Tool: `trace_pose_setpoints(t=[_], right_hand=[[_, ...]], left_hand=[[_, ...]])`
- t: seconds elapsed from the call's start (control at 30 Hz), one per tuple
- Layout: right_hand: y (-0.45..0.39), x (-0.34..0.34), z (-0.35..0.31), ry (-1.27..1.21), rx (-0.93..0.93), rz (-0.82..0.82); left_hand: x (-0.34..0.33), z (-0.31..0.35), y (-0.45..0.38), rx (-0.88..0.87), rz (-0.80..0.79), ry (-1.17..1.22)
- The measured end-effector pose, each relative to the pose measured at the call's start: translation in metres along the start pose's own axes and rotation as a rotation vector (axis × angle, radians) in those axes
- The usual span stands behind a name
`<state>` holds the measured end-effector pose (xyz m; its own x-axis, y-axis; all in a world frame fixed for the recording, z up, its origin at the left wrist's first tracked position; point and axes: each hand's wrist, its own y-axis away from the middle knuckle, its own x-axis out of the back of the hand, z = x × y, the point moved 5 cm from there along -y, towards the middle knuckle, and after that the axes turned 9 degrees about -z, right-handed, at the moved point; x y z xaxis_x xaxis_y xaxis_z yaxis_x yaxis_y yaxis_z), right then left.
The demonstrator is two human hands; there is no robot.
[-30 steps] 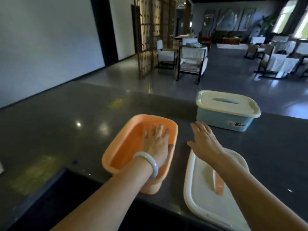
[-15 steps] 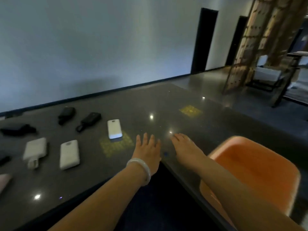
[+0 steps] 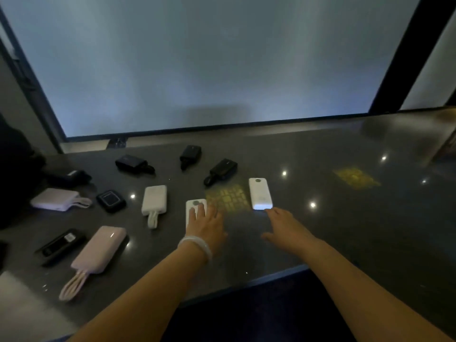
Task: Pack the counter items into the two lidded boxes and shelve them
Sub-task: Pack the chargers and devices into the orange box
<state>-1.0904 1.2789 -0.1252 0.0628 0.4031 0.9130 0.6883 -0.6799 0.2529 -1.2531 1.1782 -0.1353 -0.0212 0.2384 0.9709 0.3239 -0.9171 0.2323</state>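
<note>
Straight fingers of the left hand (image 3: 206, 224) lie on a white power bank (image 3: 195, 209) on the dark counter (image 3: 345, 218). The right hand (image 3: 287, 228) – fingers spread – reaches just beside another white power bank (image 3: 260, 193).

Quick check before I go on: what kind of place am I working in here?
Probably a service or reception counter indoors: a long, dark, polished counter runs along a plain pale wall, with ceiling lights mirrored in it. About a dozen power banks lie spread on it, such as the white one just beyond the right hand.
</note>
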Motion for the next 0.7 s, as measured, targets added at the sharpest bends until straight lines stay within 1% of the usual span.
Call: trace_pose_setpoints(t=[0.13,0.2,0.3,0.5,0.57,0.63,0.7], right_hand=[[-0.036,-0.023,-0.008,-0.085,-0.011,-0.038],[-0.049,-0.028,-0.007,-0.101,-0.038,-0.032],[-0.082,-0.024,-0.001,-0.107,-0.060,0.000],[-0.144,-0.005,0.024,-0.041,-0.187,0.045],[-0.163,-0.001,0.034,-0.040,-0.256,0.070],[-0.181,0.001,0.044,-0.083,-0.346,0.078],[-0.196,0.000,0.052,-0.132,-0.439,0.038]], left_hand=[[-0.029,-0.034,-0.022,0.119,-0.070,0.168],[-0.037,-0.043,-0.029,0.181,-0.068,0.262],[-0.043,-0.058,-0.047,0.298,-0.073,0.355],[-0.052,-0.075,-0.082,0.526,-0.183,0.571],[-0.053,-0.075,-0.094,0.593,-0.197,0.606],[-0.051,-0.072,-0.105,0.628,-0.197,0.581],[-0.047,-0.068,-0.116,0.629,-0.174,0.523]])
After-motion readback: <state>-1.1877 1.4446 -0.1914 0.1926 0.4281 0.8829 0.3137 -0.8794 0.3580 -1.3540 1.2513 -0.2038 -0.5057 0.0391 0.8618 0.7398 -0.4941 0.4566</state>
